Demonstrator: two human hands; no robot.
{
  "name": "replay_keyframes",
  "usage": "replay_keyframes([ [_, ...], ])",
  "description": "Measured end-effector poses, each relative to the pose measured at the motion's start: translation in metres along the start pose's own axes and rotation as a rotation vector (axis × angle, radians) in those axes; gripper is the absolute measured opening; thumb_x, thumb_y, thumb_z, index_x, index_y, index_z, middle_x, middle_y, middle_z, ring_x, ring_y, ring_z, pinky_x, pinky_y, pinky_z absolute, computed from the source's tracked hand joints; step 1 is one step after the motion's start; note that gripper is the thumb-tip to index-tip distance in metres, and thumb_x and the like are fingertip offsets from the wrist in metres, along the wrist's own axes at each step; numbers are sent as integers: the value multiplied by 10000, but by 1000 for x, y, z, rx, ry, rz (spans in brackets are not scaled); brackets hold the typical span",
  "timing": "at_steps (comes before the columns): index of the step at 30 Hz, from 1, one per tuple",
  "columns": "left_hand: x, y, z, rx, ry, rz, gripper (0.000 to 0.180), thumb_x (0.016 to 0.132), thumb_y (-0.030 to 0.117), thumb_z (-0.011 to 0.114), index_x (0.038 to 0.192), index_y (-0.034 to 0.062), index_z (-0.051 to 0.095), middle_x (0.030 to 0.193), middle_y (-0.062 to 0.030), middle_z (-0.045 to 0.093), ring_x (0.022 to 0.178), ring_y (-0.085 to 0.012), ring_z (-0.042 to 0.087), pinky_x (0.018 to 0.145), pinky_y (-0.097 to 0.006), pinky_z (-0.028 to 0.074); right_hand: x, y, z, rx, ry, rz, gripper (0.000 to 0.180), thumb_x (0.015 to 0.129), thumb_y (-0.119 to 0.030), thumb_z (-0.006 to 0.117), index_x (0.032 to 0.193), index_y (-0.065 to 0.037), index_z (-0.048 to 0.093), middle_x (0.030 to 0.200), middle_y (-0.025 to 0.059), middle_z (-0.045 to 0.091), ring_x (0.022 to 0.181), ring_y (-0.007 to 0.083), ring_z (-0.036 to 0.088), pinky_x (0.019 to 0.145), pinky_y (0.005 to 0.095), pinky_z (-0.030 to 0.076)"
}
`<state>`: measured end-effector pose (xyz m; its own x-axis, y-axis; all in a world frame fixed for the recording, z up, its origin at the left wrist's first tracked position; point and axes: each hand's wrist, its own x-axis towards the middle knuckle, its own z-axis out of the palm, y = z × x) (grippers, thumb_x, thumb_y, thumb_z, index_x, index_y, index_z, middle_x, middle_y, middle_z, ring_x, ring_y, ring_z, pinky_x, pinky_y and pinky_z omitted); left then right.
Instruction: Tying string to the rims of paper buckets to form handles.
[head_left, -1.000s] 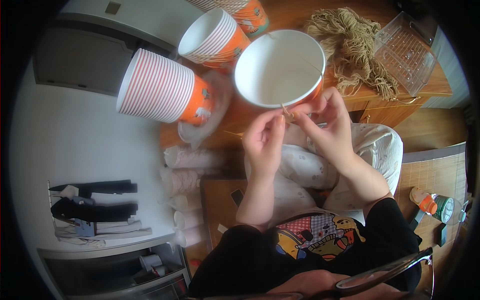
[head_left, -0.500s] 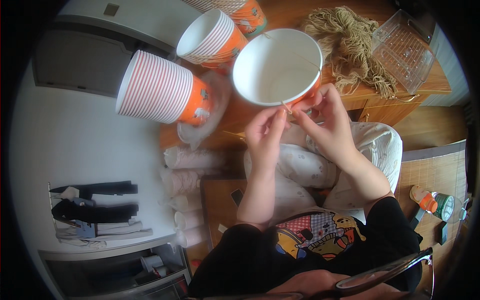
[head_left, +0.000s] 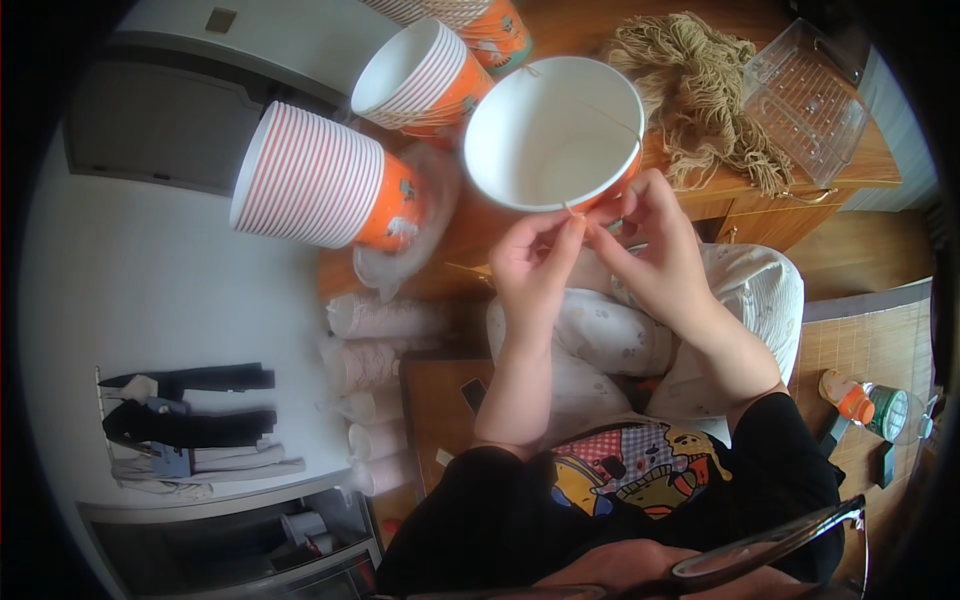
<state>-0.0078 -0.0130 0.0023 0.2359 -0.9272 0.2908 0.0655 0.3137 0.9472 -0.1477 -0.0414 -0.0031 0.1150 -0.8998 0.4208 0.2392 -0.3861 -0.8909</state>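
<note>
A large paper bucket, white inside and orange outside, stands in front of me with its mouth tipped toward me. A thin tan string comes over its near rim. My left hand is closed just below that rim, its thumb and fingertips pinching the string. Close beside it, my right hand pinches the string too, thumb and index nearly meeting the left fingertips. The string's end is hidden between the fingers. More string crosses the bucket's inside and is knotted at the far rim.
Nested stacks of orange-and-white paper buckets stand at the left, a second stack behind them. A heap of tan strings and a clear plastic tray lie on the wooden desk. Wrapped white stacks stand below left.
My fingertips have drawn closer together at the string, the left thumb shifting right toward the right hand. The bucket has barely moved.
</note>
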Motion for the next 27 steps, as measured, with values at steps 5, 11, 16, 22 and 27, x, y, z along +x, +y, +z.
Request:
replay_keyframes([
  [5,-1,-3,-7,7,-17,-11,149,894,40,694,1011,-52,680,861,-46,682,764,-72,610,699,-196,488,5,-8,-9,-313,29,-204,252,785,-45,734,876,-39,500,741,52,565,723,182,548,630,285,438],
  [11,-2,-8,-6,-4,-39,-8,132,898,24,676,1009,-47,674,837,-29,668,738,-57,586,666,-193,466,5,-15,-8,-358,27,-226,258,765,-98,774,758,-41,523,718,55,548,675,223,514,585,328,418],
  [16,-2,-9,-9,54,-50,-58,115,902,30,669,991,-43,677,820,-27,666,716,-64,588,663,-200,473,5,-16,-4,-364,38,-212,267,772,-108,775,735,-40,520,693,53,529,663,229,506,561,334,401],
  [22,0,0,-8,19,-88,-197,129,914,95,675,971,-21,681,802,-16,660,654,-62,567,584,-194,439,6,-13,-6,-295,37,-186,262,791,-107,763,735,-34,517,684,51,515,659,230,502,565,332,394],
  [27,-3,-1,-18,-263,-119,-303,153,906,135,688,973,-1,678,728,-5,622,580,-50,507,492,-191,345,8,-3,-16,-253,-31,-357,260,768,-81,764,727,-61,508,724,40,590,670,214,509,579,318,394],
])
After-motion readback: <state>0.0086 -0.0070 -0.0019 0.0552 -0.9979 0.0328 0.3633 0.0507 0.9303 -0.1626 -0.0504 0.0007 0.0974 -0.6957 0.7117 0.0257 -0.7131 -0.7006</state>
